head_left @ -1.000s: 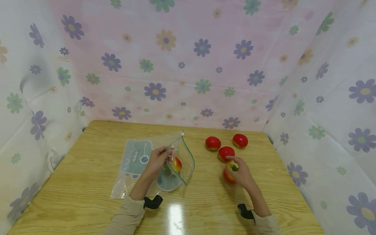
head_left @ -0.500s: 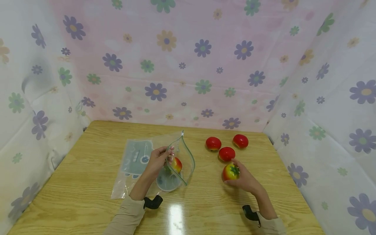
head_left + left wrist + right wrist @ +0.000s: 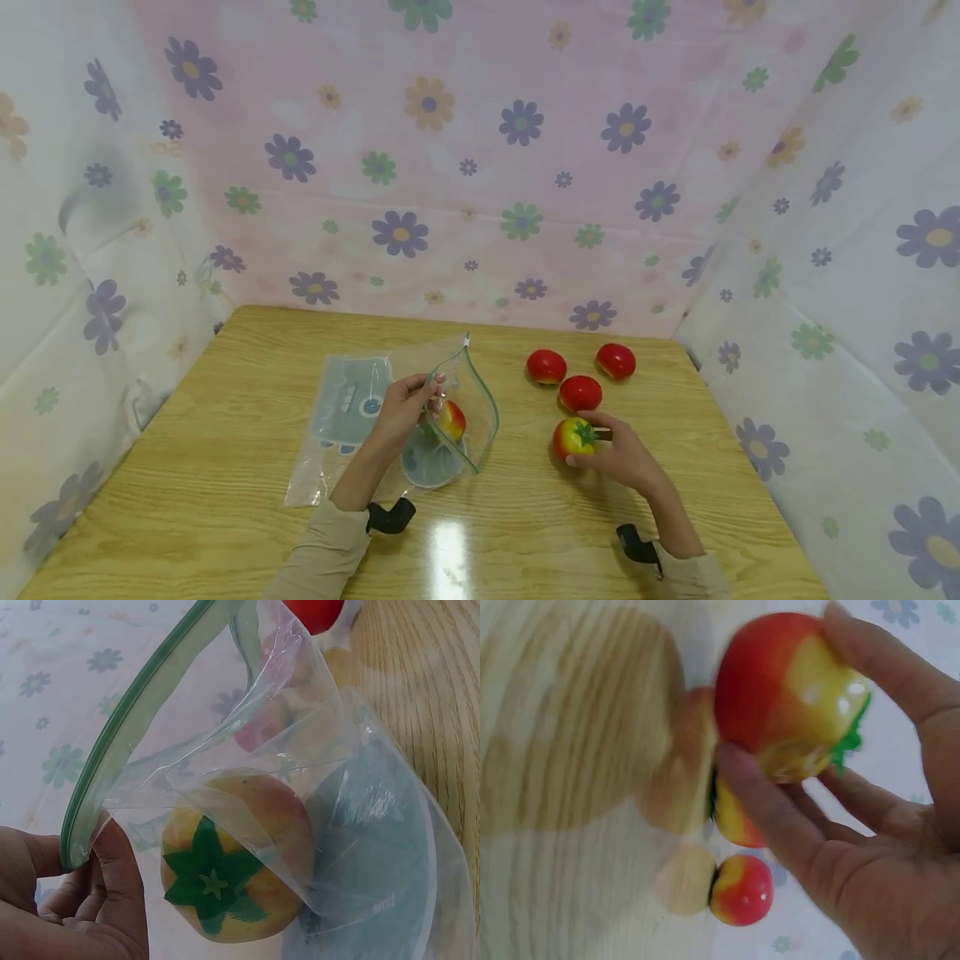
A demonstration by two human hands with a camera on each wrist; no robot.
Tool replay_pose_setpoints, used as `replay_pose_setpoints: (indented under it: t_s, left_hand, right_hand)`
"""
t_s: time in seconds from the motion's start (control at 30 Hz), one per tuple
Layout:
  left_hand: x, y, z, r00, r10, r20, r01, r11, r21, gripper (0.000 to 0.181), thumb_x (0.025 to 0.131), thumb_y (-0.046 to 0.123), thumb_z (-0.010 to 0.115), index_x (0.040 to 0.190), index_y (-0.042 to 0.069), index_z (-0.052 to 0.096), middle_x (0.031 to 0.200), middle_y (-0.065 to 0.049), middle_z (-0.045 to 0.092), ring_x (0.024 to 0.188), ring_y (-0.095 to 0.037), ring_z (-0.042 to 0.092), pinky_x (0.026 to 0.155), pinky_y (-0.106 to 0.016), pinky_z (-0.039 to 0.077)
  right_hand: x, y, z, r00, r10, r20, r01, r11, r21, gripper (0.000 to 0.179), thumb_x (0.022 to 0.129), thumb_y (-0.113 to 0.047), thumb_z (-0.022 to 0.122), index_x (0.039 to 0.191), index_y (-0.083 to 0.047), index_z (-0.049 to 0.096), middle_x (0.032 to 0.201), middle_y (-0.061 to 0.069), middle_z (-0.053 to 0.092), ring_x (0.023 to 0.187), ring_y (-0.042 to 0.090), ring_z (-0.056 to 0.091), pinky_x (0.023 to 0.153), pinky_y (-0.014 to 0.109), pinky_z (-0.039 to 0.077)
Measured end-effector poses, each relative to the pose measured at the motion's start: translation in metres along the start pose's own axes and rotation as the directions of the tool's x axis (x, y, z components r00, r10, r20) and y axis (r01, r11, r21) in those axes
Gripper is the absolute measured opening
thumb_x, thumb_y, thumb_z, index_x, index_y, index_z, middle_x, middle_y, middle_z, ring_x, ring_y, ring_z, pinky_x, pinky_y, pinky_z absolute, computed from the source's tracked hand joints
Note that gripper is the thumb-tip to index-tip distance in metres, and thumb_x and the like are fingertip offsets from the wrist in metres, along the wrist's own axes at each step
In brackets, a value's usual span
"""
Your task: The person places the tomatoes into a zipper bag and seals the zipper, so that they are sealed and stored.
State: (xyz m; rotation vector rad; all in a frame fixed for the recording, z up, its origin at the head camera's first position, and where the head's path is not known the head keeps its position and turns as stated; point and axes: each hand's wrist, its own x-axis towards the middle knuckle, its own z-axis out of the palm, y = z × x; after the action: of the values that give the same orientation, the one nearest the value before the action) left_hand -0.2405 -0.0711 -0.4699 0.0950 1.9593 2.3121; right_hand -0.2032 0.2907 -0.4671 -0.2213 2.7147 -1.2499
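A counter [image 3: 525,542] is lying beneath, flowered cloth [image 3: 465,192] beyond, the left hand [image 3: 401,417] pinching a bag [image 3: 347,408], right hand [image 3: 624,457] gripping a partly hidden tomato [image 3: 572,440].

Wood-grain tabletop [image 3: 187,450], yellow-brown, white glare patch [image 3: 450,554] low in head view. Pink back cloth [image 3: 450,187] behind it, printed with purple, green and orange flowers, faint horizontal crease across. Whitish left cloth [image 3: 45,333] and right cloth [image 3: 862,292] flank the table, same flower print; left one wrinkled. Grain shows in both wrist views
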Motion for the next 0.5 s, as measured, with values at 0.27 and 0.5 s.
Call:
replay_pose_setpoints:
  t_s: [0.27,0.5]
  left_hand:
    - [0.0,0.001,0.0,1.0,-0.004,-0.009,0.004,1.0,0.011,0.027,0.107,0.013,0.053,0.116,-0.01,0.064,0.084,-0.002,0.066,0.068,-0.01,0.058,0.058,-0.019,0.048]
    - [-0.001,0.0,-0.001,1.0,-0.002,0.002,0.002,1.0,0.026,0.028,0.108,0.014,0.052,0.118,-0.009,0.064,0.085,-0.001,0.066,0.068,-0.01,0.059,0.058,-0.019,0.047]
  right_hand:
    - [0.009,-0.006,0.011,0.992,-0.085,-0.092,0.092,0.993,0.067,0.069,0.079,-0.021,0.09,0.139,-0.007,0.058,0.139,0.02,0.056,0.121,0.046,0.058,0.09,0.045,0.06]
    - [0.013,-0.008,0.022,0.982,-0.184,-0.029,0.187,0.969,0.159,0.07,0.079,-0.015,0.09,0.14,-0.007,0.057,0.137,0.016,0.058,0.124,0.043,0.057,0.088,0.037,0.06]
